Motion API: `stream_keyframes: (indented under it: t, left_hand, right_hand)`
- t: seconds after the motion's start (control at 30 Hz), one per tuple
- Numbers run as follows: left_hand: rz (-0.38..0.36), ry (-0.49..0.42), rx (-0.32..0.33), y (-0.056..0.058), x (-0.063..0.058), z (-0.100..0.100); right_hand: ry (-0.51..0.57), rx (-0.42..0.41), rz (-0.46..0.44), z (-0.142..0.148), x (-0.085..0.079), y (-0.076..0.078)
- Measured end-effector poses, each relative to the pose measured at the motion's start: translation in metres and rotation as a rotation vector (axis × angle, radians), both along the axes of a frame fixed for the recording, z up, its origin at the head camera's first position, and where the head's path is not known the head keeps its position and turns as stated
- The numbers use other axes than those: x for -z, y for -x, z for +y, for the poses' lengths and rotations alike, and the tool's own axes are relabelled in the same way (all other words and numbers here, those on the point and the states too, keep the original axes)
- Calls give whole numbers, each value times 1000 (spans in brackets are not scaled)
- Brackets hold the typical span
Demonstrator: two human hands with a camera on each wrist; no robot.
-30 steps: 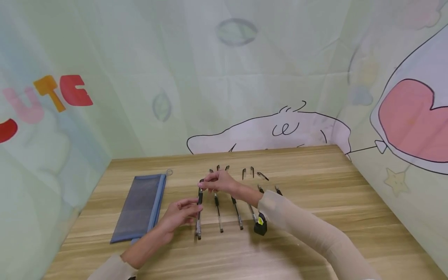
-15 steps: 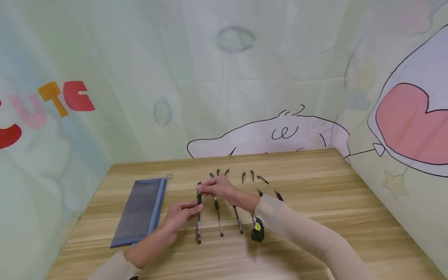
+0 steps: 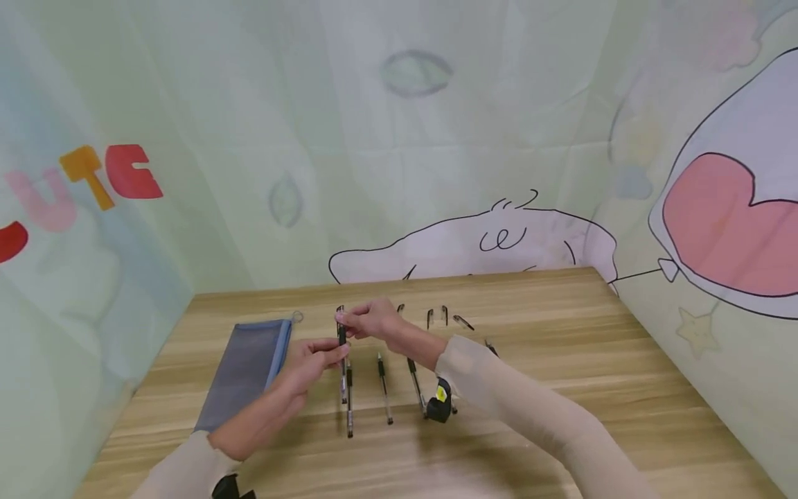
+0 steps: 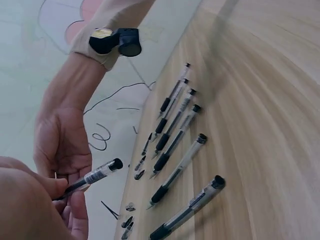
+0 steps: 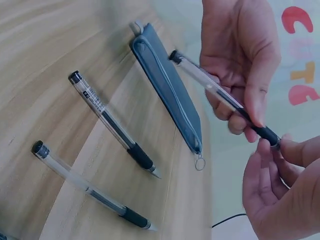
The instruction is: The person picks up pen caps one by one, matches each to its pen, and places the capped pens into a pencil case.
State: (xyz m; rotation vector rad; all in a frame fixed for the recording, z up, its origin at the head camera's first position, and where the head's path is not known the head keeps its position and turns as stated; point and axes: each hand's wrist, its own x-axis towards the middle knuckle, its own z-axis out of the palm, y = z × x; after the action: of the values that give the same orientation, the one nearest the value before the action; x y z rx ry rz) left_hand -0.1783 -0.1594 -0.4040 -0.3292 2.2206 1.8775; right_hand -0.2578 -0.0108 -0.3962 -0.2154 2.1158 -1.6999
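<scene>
Head view: nearest to you are the beige sleeves on your two forearms, with a black device with a yellow patch at the right wrist. Your left hand pinches a slender clear-barrelled pen with a black grip between thumb and fingers; your right hand pinches the same pen at its far end, where a dark clip shows beyond the fingertips. That pen is held above the light wood-grain table, its tail pointing toward you. Below it, more clear plastic pens with black grips lie in a loose row running off to your right, tips away from you; your left wrist view shows six. Left of your left hand lies a flat blue-grey mesh pouch with a blue zip edge, partly covered by your forearm. Farther off, small black-and-clear plastic pen caps lie beyond the row. Behind the table's far edge hangs a pale green cloth backdrop, printed with coloured letters and a pink heart.
</scene>
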Motion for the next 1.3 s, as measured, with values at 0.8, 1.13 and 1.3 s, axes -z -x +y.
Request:
stream_keyframes:
  t: [0.8, 1.13, 1.3]
  left_hand:
    - [22, 35, -1, 0, 6, -33]
    - [29, 2, -47, 2, 24, -53]
    - [5, -9, -34, -2, 36, -57]
  right_hand:
    - [-18, -239, 70, 49, 11, 11]
    - [-43, -258, 13, 77, 10, 10]
    - [-46, -237, -13, 92, 15, 12]
